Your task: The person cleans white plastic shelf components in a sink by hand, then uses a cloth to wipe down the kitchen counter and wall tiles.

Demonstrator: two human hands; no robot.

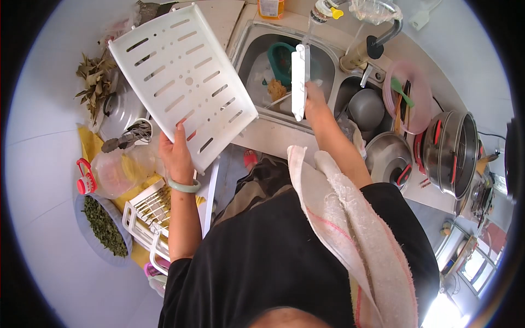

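Note:
My left hand point(177, 153) grips the lower left edge of a large white plastic slotted shelf panel point(176, 67), held tilted beside the sink. In my right hand point(315, 102) is a narrow white plastic piece point(298, 82), seen edge-on. It is raised over the left basin of the steel sink point(283, 118). Water point(307, 36) runs from a tap nozzle point(321, 13) close to the piece's top end. Inside that basin lie a green plastic container point(278, 61) and a tan scouring pad point(277, 89), with whitish suds around them.
Right of me are an upturned grey pot point(366, 108) in the second basin, a pan lid point(389, 158), a pink basin point(410, 96) and a steamer pot point(447, 151). A white dish rack point(141, 217), large plastic bottle point(119, 170) and bowl of dried leaves point(104, 225) stand left.

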